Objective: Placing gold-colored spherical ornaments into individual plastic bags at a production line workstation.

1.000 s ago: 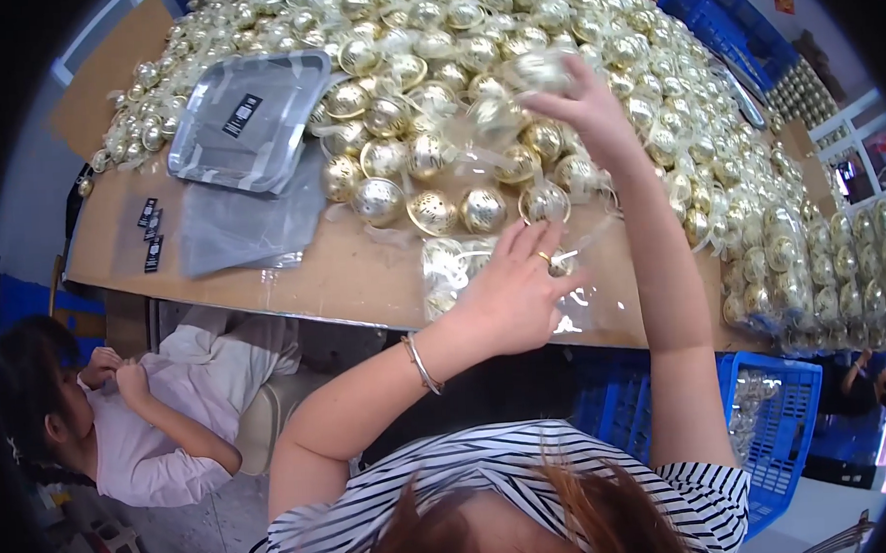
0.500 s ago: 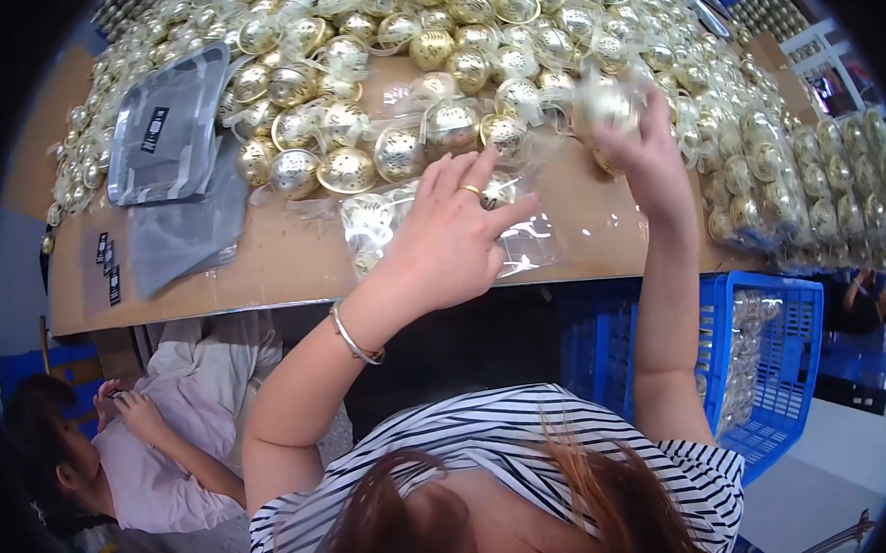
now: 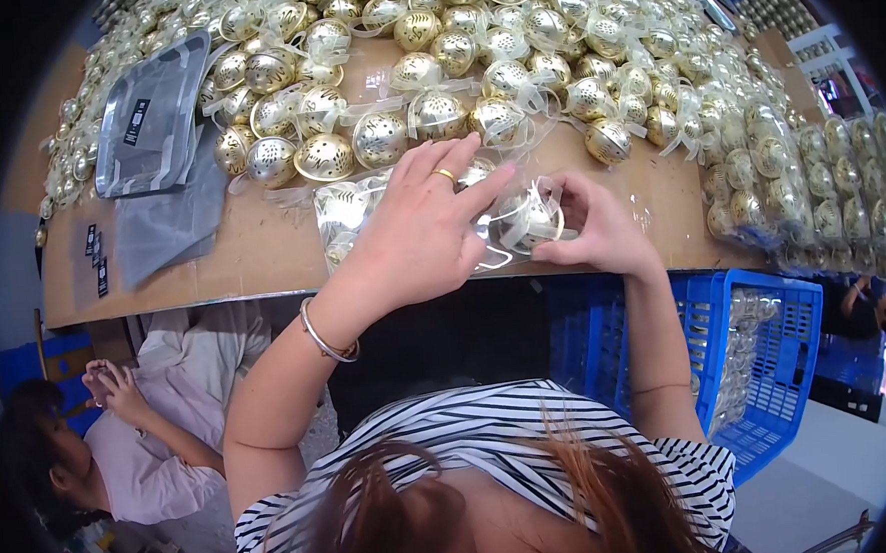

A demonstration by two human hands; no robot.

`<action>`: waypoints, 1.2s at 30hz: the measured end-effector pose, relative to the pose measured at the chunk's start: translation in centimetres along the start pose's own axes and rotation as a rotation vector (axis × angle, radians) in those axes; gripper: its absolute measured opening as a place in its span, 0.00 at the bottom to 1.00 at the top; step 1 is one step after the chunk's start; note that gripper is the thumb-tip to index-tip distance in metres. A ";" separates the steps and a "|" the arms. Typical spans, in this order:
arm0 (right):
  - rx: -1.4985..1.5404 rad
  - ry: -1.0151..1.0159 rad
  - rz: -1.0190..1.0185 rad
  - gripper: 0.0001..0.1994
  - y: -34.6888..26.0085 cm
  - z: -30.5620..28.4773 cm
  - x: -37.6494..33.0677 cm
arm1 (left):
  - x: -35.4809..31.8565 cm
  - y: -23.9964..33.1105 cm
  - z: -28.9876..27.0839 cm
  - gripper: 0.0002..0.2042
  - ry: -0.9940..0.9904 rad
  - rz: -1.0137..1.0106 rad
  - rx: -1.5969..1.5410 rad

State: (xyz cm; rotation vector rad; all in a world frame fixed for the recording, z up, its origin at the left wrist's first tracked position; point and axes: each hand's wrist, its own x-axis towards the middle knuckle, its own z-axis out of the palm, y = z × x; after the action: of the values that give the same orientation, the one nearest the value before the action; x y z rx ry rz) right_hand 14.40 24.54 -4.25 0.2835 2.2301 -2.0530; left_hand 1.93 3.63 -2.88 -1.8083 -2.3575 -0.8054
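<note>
On the brown tabletop near its front edge lies a clear plastic bag with several gold ornament balls inside. My left hand rests over this bag, its fingers stretched out and slightly apart. With bent fingers and thumb, my right hand grips a shiny patterned gold ball with a pale ribbon. That ball is at the bag's right end, close to my left fingertips; whether it is inside the plastic I cannot tell. Loose gold balls with ribbons lie just beyond my hands.
Clear flat bags with dark labels lie at the left. Filled bags of balls stand at the right table end. A blue crate is below on the right. Another person sits low at the left.
My right hand has come down and inward from the loose balls, bringing one gold ball to the bag's right end. My left hand stays on the bag, shifted slightly left in view.
</note>
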 end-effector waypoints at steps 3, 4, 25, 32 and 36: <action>-0.215 -0.023 -0.009 0.32 -1.2 -0.8 -0.3 | -0.2 0.0 0.0 0.27 -0.007 -0.054 0.004; -0.526 0.059 -0.062 0.31 -2.5 -0.2 -0.8 | -0.1 0.0 -0.1 0.27 -0.007 -0.058 0.008; -0.812 0.044 -0.493 0.12 2.2 2.5 -2.5 | -2.4 5.3 0.2 0.29 0.130 -0.071 0.149; -0.493 0.182 -0.756 0.06 -2.4 3.8 -4.5 | -3.0 5.0 -4.0 0.33 0.240 0.019 0.056; -0.262 0.295 -0.764 0.07 -4.8 4.6 -5.4 | -2.4 4.2 -6.5 0.34 0.332 -0.050 -0.351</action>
State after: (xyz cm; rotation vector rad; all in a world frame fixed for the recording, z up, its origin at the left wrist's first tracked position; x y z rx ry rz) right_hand 18.40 19.19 1.13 -0.3777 3.1095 -2.0569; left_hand 4.81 -0.61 3.35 -1.5651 -2.1551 -1.4761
